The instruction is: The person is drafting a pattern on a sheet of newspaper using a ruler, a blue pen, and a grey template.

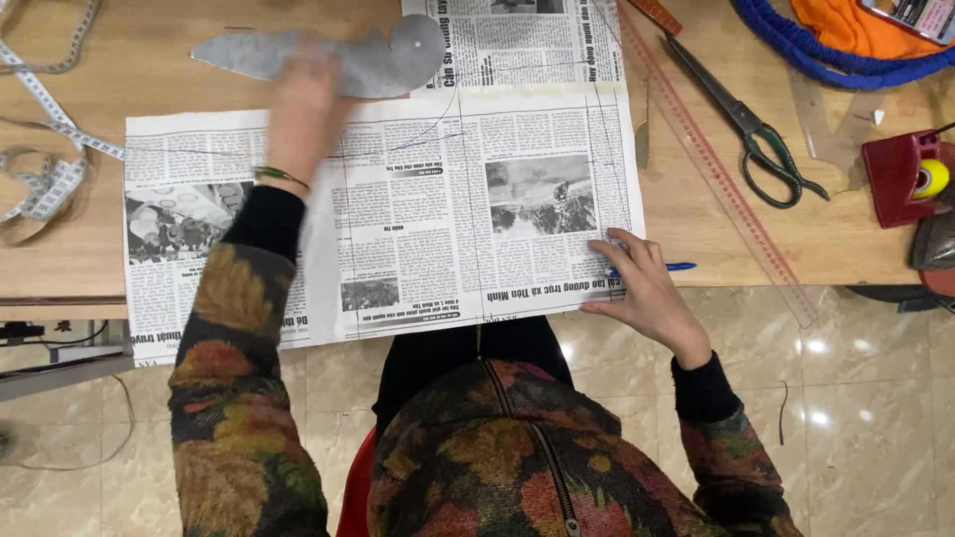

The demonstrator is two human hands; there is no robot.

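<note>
At the far left of the wooden table (pixel 179 60) a white measuring tape (pixel 45 149) lies in loose loops, just beside the left edge of a spread newspaper sheet (pixel 428 229). The sheet lies flat along the near edge of the table, with thin pen lines drawn across it, and its near edge hangs a little over the table edge. The left hand (pixel 298 109) is blurred; it lies over the far edge of the sheet, on a grey curved template (pixel 368 60), a flat piece with one pointed end to the left and a rounded end to the right. Whether the fingers grip the template or only press on it, I cannot tell. A thin bracelet (pixel 281 177) sits at that wrist. A second newspaper piece (pixel 517 45) lies farther back, partly under the template's rounded end.

The right hand (pixel 642 283) rests at the near right corner of the sheet, fingers loosely curled and pressing the paper down, with a blue pen (pixel 668 267) under it, the tip poking out to the right. Right of the sheet a long clear ruler (pixel 731 189) runs slantwise from far to near. Beyond it lie scissors (pixel 751 124) with dark green handles, then a red tape dispenser (pixel 900 179) with a yellow roll at the right edge. A blue cord (pixel 816 55) and orange cloth (pixel 846 25) lie at the far right corner
</note>
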